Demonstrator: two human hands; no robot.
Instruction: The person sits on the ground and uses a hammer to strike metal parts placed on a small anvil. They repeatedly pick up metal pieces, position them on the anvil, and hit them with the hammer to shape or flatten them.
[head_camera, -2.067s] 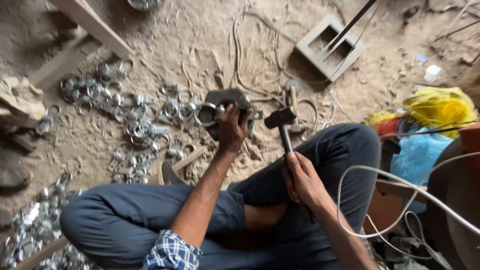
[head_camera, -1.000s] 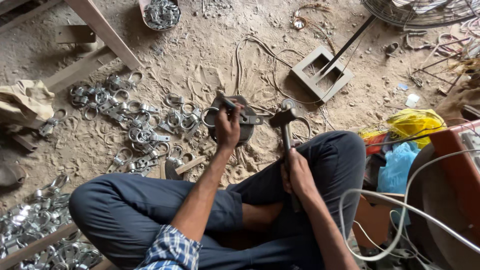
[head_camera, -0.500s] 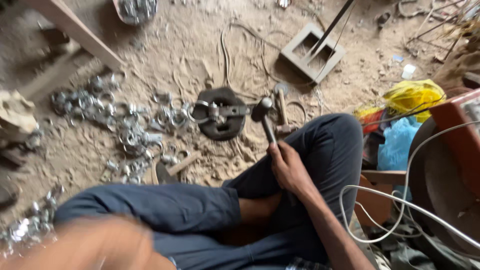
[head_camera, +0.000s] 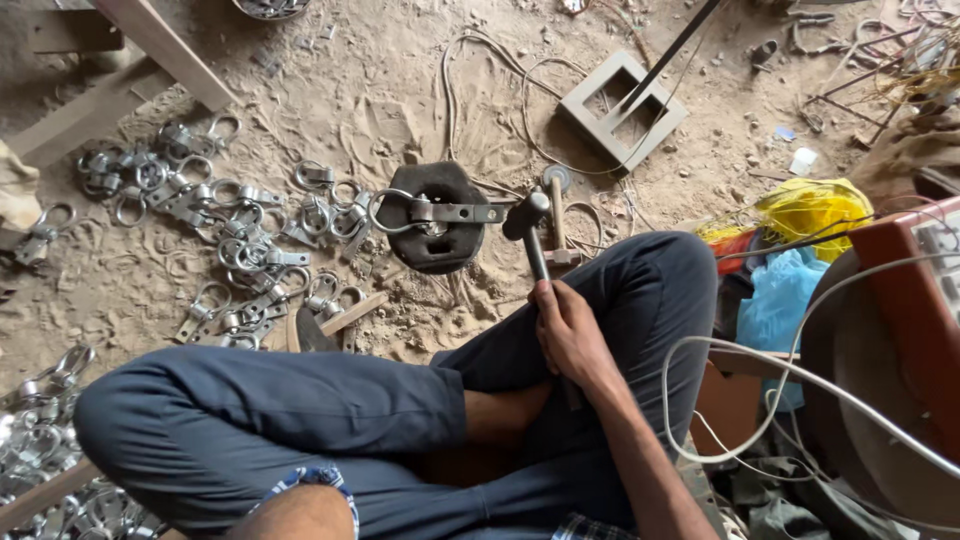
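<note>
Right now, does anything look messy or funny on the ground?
Yes. Dozens of shiny metal ring clamps lie scattered loose over the sandy dirt floor, not in a pile or box. One ring clamp sits on the dark iron block, beside the hammer in the right hand.

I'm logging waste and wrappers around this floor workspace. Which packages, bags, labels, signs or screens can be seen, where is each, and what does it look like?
Yellow plastic bag: on the ground right of the raised knee, crumpled, bright yellow.
Blue plastic bag: just below the yellow one, against the trouser leg, crumpled, light blue.
White scrap: on the sandy floor above the yellow bag, small, pale; too small to tell whether it is a label.
No signs or screens show.
</note>
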